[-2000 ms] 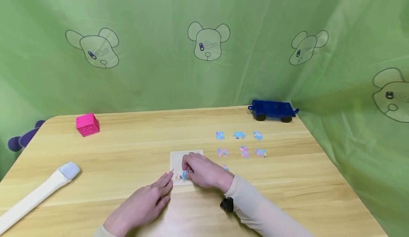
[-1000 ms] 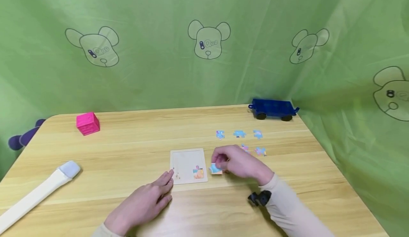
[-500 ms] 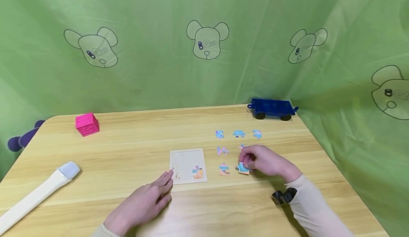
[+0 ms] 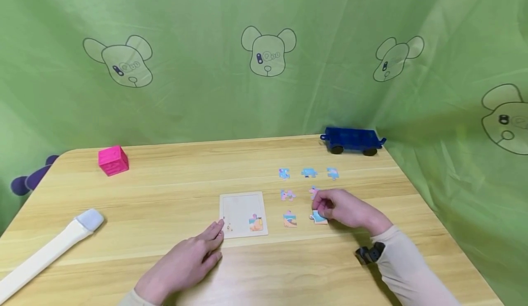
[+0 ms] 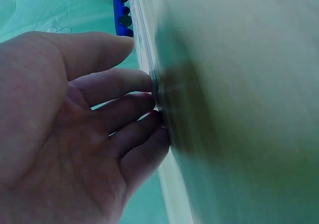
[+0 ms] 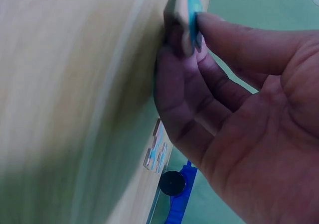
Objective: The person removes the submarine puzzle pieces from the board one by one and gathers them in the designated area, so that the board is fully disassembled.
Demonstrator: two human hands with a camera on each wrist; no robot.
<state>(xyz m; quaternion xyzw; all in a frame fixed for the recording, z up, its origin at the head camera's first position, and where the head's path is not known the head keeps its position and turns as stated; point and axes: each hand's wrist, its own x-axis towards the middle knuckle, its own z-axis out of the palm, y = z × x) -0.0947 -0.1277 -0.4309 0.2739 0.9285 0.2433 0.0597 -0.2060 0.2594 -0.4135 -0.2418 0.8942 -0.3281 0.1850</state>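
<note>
My right hand [image 4: 348,210] pinches a blue jigsaw piece [image 4: 319,217] with an orange lower edge, low over the table at the right. The right wrist view shows the jigsaw piece [image 6: 193,10] between thumb and fingers. My left hand [image 4: 185,260] rests its fingertips on the left edge of a pale puzzle board [image 4: 239,207], fingers fairly straight and holding nothing. A piece with orange and blue [image 4: 255,222] lies in the board's lower right corner. Beside the board sits another loose piece [image 4: 290,219]; a pink-and-blue piece [image 4: 314,192] is partly hidden behind my right hand.
More loose jigsaw pieces lie behind, among them a pink one [image 4: 287,195] and a blue one [image 4: 308,172]. A dark blue toy wagon [image 4: 352,141] stands at the back right, a pink cube [image 4: 113,160] at the back left. A white-handled object [image 4: 53,251] lies at the left.
My right hand has carried the blue piece from the board to the right, past the lower loose piece. The board's corner piece is now uncovered. My left hand stays put.
</note>
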